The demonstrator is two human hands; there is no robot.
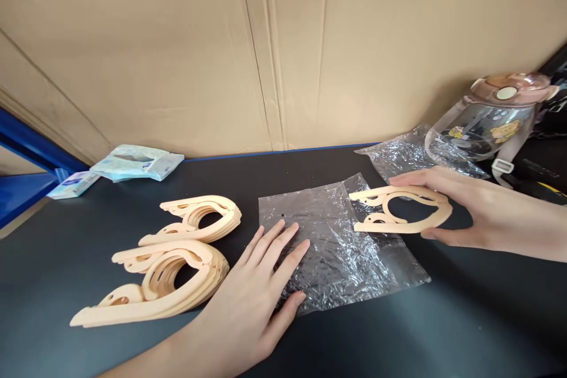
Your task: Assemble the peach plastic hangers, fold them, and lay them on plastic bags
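Note:
My left hand (261,283) lies flat with fingers spread on the left edge of a clear crinkled plastic bag (341,254) on the dark table. My right hand (460,207) grips a peach-coloured curved plastic piece (401,209) by its rounded end, holding it over the bag's right part. Two stacks of the same peach pieces sit to the left: a nearer stack (159,283) and a farther stack (199,218).
A second crumpled clear bag (403,153) and a transparent water bottle with a pink lid (487,118) lie at the back right. Pale blue tissue packets (137,162) rest at the back left by a blue frame (26,171). A cardboard wall (283,41) stands behind the dark table (398,331).

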